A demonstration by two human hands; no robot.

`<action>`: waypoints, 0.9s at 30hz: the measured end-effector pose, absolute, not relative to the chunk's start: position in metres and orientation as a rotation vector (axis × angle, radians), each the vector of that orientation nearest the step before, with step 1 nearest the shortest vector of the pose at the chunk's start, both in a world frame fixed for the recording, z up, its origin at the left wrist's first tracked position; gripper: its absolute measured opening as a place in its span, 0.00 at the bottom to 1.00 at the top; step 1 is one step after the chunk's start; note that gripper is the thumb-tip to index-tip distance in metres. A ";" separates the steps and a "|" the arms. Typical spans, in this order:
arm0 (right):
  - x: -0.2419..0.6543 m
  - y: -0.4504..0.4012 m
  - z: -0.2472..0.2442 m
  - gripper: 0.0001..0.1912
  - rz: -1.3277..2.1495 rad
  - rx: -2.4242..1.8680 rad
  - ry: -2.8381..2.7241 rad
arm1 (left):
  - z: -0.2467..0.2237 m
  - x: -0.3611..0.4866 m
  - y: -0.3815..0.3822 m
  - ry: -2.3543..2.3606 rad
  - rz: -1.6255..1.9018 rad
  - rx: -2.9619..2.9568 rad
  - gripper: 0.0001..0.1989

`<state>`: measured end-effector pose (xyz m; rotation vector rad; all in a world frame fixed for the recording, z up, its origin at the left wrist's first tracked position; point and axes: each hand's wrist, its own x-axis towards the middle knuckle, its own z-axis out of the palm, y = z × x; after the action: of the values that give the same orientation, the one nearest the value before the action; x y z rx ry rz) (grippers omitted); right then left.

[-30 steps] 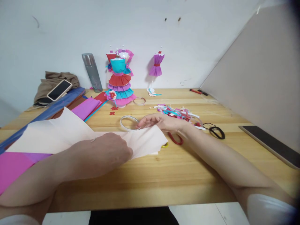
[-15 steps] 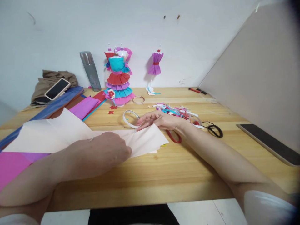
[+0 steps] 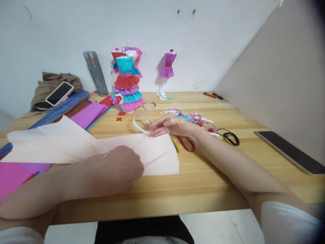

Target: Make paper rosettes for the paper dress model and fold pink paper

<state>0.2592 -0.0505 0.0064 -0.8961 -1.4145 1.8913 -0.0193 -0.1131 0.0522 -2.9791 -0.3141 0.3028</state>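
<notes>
A long pale pink paper sheet [image 3: 157, 156] lies across the wooden table, its left part raised and folded over. My left hand [image 3: 122, 162] rests on the sheet's near edge with its fingers curled under and hidden, so what they hold cannot be made out. At the sheet's far edge is my right hand [image 3: 172, 125], its fingers pointing left, slightly apart, fingertips at the paper. A roll of white tape [image 3: 138, 124] stands on its edge just beyond those fingertips. Scissors with a red handle [image 3: 187, 144] lie beneath my right wrist, beside a yellow strip [image 3: 174, 144].
Coloured paper sheets [image 3: 88, 113] are stacked at the left, near a phone [image 3: 60, 93] and a bottle [image 3: 95, 73]. Small dress forms [image 3: 127, 81] stand at the back. Paper scraps [image 3: 190, 117], a black cord [image 3: 230, 138] and a dark tablet [image 3: 291, 150] are at the right.
The right part of the pink sheet has flattened and spread toward me. More of the yellow strip shows. My hands have barely moved, and the view has shifted slightly.
</notes>
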 end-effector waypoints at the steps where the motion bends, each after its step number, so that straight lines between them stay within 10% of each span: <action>1: 0.258 -0.051 0.005 0.17 1.899 -0.897 -1.415 | 0.060 -0.015 -0.111 -0.376 0.396 -3.030 0.06; 27: 0.233 -0.063 0.008 0.15 1.699 -1.060 -1.181 | 0.013 0.037 -0.030 -1.558 -0.013 -3.220 0.17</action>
<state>0.2330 -0.0627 0.0076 -1.0599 -1.1814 1.6987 0.0373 -0.0299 0.0128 -3.2197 -1.5579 -0.0126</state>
